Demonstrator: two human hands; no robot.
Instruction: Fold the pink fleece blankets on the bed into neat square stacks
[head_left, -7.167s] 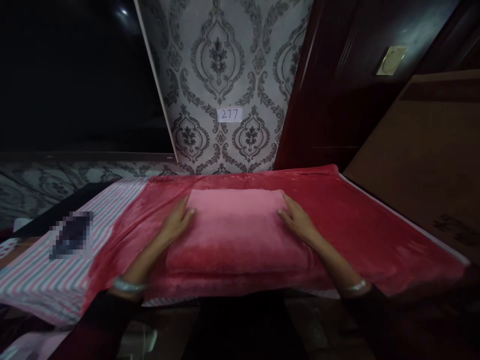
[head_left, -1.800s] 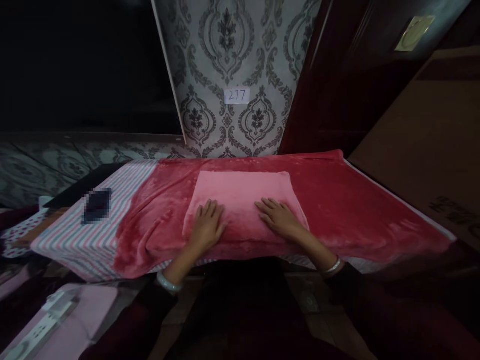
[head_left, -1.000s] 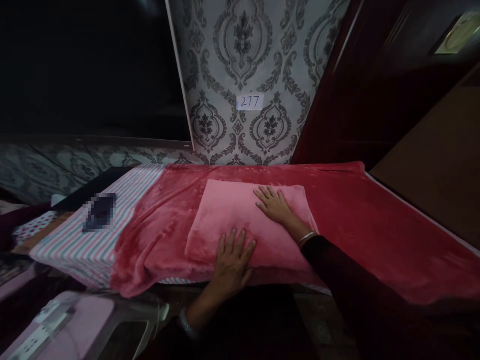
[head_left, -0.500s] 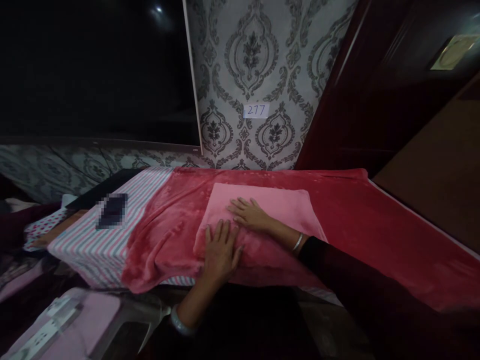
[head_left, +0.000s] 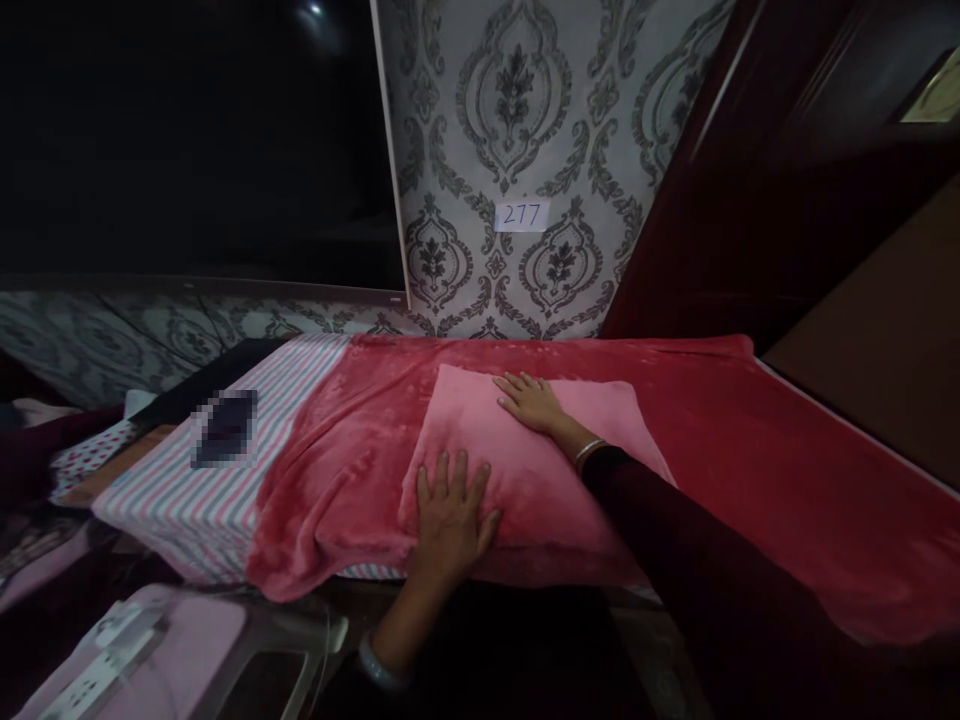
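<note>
A folded pink plush cloth (head_left: 525, 480) lies on a red plush blanket (head_left: 750, 440) spread over a table. My left hand (head_left: 450, 510) rests flat on the folded cloth's near left corner, fingers spread. My right hand (head_left: 534, 400) lies flat on its far edge, fingers stretched out, with a bangle on the wrist and a dark sleeve behind it. Neither hand holds anything.
A striped sheet (head_left: 187, 480) shows under the blanket at the left, with a blurred dark object (head_left: 223, 428) on it. A white power strip (head_left: 97, 665) lies on a pink surface at the lower left. Patterned wallpaper with a "277" label (head_left: 522, 214) stands behind; a dark door is at the right.
My right hand slid from the cloth's left middle up to its far edge. My left hand shifted slightly along the near corner. The view drifted a little.
</note>
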